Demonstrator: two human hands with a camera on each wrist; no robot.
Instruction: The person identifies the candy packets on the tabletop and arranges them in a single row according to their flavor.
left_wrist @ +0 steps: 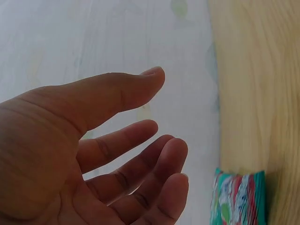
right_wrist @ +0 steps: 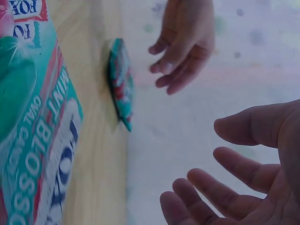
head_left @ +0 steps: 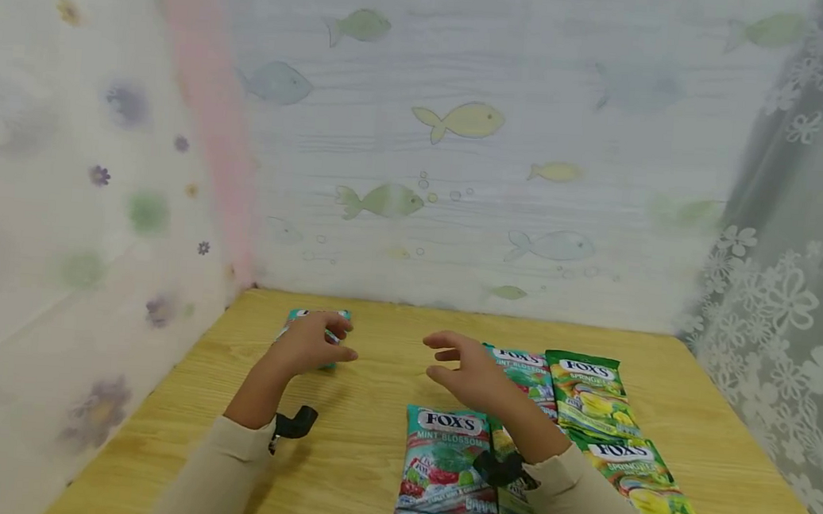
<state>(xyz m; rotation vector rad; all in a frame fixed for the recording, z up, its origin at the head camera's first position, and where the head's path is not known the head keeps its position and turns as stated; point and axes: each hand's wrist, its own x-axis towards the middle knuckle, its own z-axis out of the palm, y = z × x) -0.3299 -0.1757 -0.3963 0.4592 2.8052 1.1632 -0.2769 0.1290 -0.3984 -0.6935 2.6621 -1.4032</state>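
Observation:
My left hand (head_left: pixel 302 345) hovers over the far left of the table, its fingers loosely bent and nothing in them. Behind and below it lies a teal Fox's candy bag (head_left: pixel 298 313), partly hidden by the hand; in the right wrist view this bag (right_wrist: pixel 122 86) lies apart from both hands. Facing it, my right hand (head_left: pixel 473 373) is also raised and empty, thumb and fingers spread apart. Near the right hand is a teal mint blossom candy bag (head_left: pixel 542 378), partly covered by it. Another mint blossom bag (head_left: pixel 439 470) lies closer to me.
Yellow-green Fox's candy bags lie at the right: one at the back (head_left: pixel 591 393), one in front (head_left: pixel 653 497), and one (head_left: pixel 519 507) partly under my right wrist. The wooden table (head_left: pixel 362 445) meets a fish-patterned curtain (head_left: pixel 454 268) behind and a flowered cloth (head_left: pixel 93 306) on the left.

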